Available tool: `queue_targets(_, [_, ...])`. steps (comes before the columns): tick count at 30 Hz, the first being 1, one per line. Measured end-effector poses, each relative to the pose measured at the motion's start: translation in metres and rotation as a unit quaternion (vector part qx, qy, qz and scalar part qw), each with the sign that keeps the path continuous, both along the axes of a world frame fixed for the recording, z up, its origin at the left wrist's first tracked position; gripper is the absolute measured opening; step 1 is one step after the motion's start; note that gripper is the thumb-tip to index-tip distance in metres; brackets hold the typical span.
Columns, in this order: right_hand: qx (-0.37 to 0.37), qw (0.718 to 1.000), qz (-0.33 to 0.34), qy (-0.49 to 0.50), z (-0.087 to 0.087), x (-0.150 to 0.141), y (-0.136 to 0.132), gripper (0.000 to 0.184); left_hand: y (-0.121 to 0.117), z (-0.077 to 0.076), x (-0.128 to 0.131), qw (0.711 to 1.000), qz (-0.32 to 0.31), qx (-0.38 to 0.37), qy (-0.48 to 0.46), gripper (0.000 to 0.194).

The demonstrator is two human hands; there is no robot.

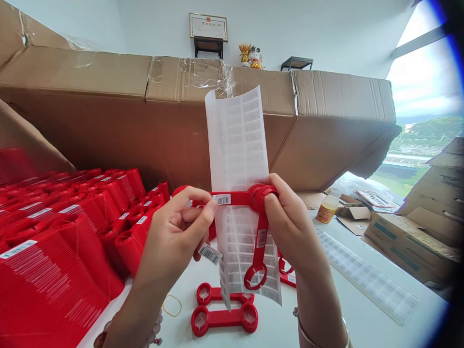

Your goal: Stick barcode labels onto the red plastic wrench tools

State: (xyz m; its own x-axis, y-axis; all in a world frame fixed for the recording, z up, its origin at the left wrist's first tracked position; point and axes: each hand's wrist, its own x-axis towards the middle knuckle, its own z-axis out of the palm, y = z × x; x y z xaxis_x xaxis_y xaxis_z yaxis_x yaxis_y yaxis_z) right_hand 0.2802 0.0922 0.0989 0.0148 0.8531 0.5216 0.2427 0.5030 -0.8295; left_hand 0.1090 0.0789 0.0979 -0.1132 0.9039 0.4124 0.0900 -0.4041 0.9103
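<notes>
My right hand (pixel 290 217) is closed around red plastic pieces with ring ends, along with a translucent label backing sheet (pixel 237 140). One red piece (pixel 241 198) lies level across the sheet; another red piece (pixel 259 244) hangs down and bears a barcode sticker. My left hand (pixel 181 217) pinches with thumb and forefinger at the left edge of a barcode sticker (pixel 222 199) on the level piece. A second barcode sticker (pixel 210 253) clings by its end to the lower fingers of that hand. Below, more red ring-ended pieces (pixel 224 317) lie on the white table.
Stacks of red pieces (pixel 68 232) with barcode stickers fill the left side. A large cardboard box (pixel 174 130) spans the back. At right are a jar (pixel 327 208), another label sheet (pixel 366 275) and a carton (pixel 409 246). A rubber band (pixel 172 306) lies in front.
</notes>
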Motion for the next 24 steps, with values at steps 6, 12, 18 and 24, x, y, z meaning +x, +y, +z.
queue_targets(6, [0.000, 1.000, 0.004, -0.003, 0.0003, -0.0001, -0.0001, 0.022, -0.0052, 0.0031, 0.0037, 1.000, 0.019, 0.004, 0.002, 0.014])
queue_targets(12, [0.003, 1.000, 0.005, 0.000, -0.0005, 0.0001, -0.0009, 0.021, -0.0012, 0.0006, -0.0005, 1.000, 0.015, 0.005, 0.002, 0.014])
queue_targets(18, [0.004, 1.000, 0.003, 0.007, 0.0000, -0.0006, -0.0021, 0.022, -0.0017, 0.0018, -0.0019, 1.000, 0.004, -0.005, 0.006, 0.015])
queue_targets(24, [0.009, 1.000, 0.005, 0.004, -0.0002, -0.0006, -0.0012, 0.022, -0.0053, 0.0039, 0.0022, 1.000, 0.022, -0.006, 0.002, 0.015])
